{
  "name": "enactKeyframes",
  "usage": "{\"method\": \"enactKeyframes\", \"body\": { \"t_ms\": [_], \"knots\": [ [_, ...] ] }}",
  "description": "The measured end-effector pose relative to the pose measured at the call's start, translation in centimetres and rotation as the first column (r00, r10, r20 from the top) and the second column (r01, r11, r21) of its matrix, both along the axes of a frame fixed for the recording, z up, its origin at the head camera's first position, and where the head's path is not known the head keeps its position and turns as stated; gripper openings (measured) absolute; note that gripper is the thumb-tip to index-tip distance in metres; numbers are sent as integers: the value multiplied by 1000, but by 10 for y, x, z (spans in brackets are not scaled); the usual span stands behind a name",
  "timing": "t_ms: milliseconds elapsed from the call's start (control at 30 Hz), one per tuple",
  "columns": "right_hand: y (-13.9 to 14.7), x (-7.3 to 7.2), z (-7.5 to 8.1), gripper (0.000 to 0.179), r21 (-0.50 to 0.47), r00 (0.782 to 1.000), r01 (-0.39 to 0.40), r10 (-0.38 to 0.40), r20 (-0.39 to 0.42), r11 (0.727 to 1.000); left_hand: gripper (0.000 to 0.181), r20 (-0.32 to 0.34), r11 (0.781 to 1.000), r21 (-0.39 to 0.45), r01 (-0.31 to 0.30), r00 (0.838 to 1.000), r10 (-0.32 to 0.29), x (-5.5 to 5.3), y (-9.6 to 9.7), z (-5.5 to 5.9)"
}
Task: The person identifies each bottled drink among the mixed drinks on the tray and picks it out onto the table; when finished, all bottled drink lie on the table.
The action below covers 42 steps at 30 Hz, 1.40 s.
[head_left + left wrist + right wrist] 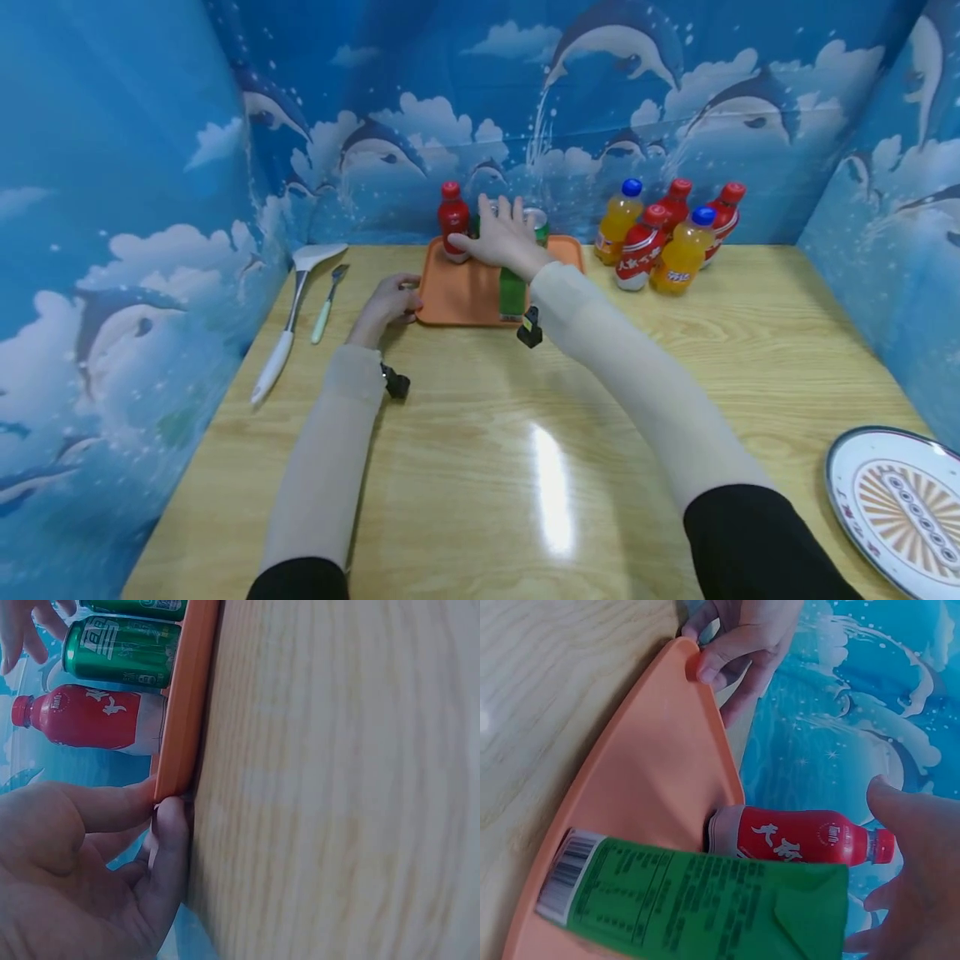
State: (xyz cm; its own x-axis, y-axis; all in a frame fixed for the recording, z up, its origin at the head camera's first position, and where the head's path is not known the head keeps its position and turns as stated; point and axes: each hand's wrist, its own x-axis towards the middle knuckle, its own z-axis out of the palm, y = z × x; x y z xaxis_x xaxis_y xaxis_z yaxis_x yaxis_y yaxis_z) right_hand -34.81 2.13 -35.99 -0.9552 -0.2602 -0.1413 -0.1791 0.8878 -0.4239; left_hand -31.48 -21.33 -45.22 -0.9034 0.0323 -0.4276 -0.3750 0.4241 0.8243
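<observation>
My left hand [392, 302] pinches the left front corner of an orange tray [461, 302] between thumb and fingers; the left wrist view shows the tray rim [180, 742] in that pinch. On the tray stand a red bottle [453, 218], a green drink carton [512, 293] and green cans [537, 221], one can [124, 651] seen close in the left wrist view. Above these drinks my right hand [506, 239] hangs with its fingers spread, partly hiding the cans. In the right wrist view that hand [922, 877] is beside the red bottle's cap and holds nothing visible.
Right of the tray stand several bottles, red ones [640, 248] and orange ones [684, 252]. A white-handled spatula [283, 337] and a green-handled fork [322, 321] lie on the left. A patterned plate [843, 500] sits at the right front. Dolphin-print cloth [465, 75] walls the table.
</observation>
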Motion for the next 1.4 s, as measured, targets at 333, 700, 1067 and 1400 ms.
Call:
{"method": "enactKeyframes", "body": {
  "t_ms": [333,700,1067,1400],
  "knots": [
    [-15,-13,0,103,11,999,44,-44,20,999,62,-17,1000,-7,-3,1000,2,0,1,0],
    [-39,-23,-3,102,64,995,97,-94,-42,993,61,-13,1000,5,-4,1000,4,0,-2,1],
    [-43,-35,-12,94,94,987,155,-150,-58,983,62,-30,1000,14,0,1000,1,2,2,-2],
    [-46,-45,-21,87,105,977,191,-178,-117,976,62,-46,1000,22,5,999,-4,2,-1,-5]
  ]
}}
